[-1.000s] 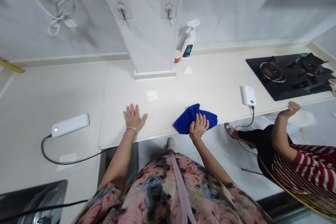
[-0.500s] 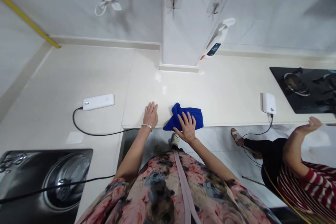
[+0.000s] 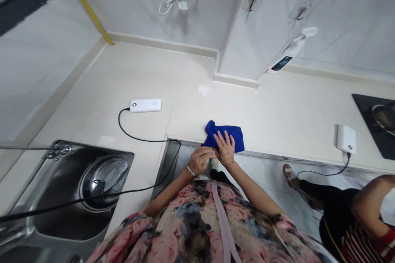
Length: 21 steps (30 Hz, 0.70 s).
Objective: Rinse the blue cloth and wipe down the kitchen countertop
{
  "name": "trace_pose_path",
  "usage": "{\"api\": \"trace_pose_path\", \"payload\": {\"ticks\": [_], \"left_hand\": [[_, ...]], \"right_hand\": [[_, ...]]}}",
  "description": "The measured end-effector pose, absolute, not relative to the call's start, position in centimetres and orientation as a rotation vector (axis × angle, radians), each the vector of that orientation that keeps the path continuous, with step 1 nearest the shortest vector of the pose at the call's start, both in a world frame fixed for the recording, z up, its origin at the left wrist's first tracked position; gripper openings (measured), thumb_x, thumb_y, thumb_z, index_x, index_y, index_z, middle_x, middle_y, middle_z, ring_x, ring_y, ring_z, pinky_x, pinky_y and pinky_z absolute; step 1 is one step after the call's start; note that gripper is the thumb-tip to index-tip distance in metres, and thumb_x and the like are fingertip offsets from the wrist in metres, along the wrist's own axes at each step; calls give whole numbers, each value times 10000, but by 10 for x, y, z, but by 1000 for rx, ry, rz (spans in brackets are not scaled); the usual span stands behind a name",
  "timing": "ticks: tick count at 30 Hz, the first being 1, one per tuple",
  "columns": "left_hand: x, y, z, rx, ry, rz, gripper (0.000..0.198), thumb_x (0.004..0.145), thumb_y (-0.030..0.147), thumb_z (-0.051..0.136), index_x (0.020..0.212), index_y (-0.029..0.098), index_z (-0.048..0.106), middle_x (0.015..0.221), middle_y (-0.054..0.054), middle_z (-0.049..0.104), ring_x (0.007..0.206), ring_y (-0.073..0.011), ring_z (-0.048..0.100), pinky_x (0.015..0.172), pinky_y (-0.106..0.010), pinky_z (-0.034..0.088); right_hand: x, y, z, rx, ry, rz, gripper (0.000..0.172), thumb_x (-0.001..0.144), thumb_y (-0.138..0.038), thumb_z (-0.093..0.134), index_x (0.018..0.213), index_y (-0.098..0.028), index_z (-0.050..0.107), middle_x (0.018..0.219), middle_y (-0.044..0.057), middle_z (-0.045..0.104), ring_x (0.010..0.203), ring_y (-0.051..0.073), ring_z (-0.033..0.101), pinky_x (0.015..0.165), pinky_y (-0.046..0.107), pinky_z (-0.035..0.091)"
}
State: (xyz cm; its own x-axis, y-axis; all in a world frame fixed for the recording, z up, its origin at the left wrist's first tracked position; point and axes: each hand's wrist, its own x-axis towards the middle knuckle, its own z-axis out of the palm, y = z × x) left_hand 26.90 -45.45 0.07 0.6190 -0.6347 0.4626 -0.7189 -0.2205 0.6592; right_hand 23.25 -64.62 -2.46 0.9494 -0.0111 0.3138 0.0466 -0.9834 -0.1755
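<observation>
A folded blue cloth point(image 3: 236, 136) lies at the front edge of the pale counter, one corner pointing left. On top of it rests my right hand point(image 3: 226, 151), fingers stretched and slightly apart, thumb toward my left hand. My left hand point(image 3: 199, 161), with a bracelet at the wrist, is just off the counter edge by the cloth's left corner. Its fingers are drawn together in a pinch close to my right thumb. Whether anything is between them is hidden.
A white power bank point(image 3: 145, 105) with a black cable lies left on the counter point(image 3: 191, 90); another power bank point(image 3: 346, 139) lies right, near a black cooktop point(image 3: 367, 119). A steel sink point(image 3: 70, 222) is lower left. A white bottle point(image 3: 290, 51) hangs at the wall. A co-worker's arm point(image 3: 370, 205) shows at right.
My left hand has lifted off the counter, where it lay flat, and moved right to my right hand with fingers closing. My right hand remains on the cloth. The view has swung left.
</observation>
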Motion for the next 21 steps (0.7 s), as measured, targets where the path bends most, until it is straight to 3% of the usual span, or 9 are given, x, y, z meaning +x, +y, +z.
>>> {"api": "trace_pose_path", "payload": {"ticks": [3, 7, 12, 21], "left_hand": [[259, -442, -13, 1913, -1250, -39, 394, 951, 139, 393, 923, 239, 773, 935, -50, 777, 933, -169, 699, 899, -354, 558], [250, -415, -29, 2035, -1270, -194, 347, 904, 96, 445, 884, 226, 765, 894, -48, 780, 842, -170, 698, 832, -336, 550], [231, -375, -33, 2254, -879, -434, 436, 783, -26, 449, 964, 204, 772, 992, -72, 784, 969, -220, 695, 922, -383, 542], [201, -363, -34, 2434, -510, -771, 454, 809, -10, 439, 1012, 202, 786, 1107, -92, 767, 1075, -247, 684, 991, -369, 519]], "right_hand": [[240, -636, -25, -2929, -71, -450, 618, 974, -419, 556, 1548, -226, 435, 1583, 90, 474, 1550, 354, 220, 1225, 578, 185], [256, -616, -25, -2914, -209, -397, 630, 975, -401, 548, 1564, -229, 406, 1610, 76, 437, 1555, 366, 190, 1224, 587, 188], [276, -593, -23, -2885, -370, -314, 643, 974, -371, 533, 1579, -218, 378, 1636, 74, 395, 1554, 380, 180, 1229, 596, 183], [305, -554, -7, -2883, -485, -88, 754, 921, -326, 581, 1608, -182, 307, 1691, 110, 263, 1562, 424, 123, 1242, 637, 144]]}}
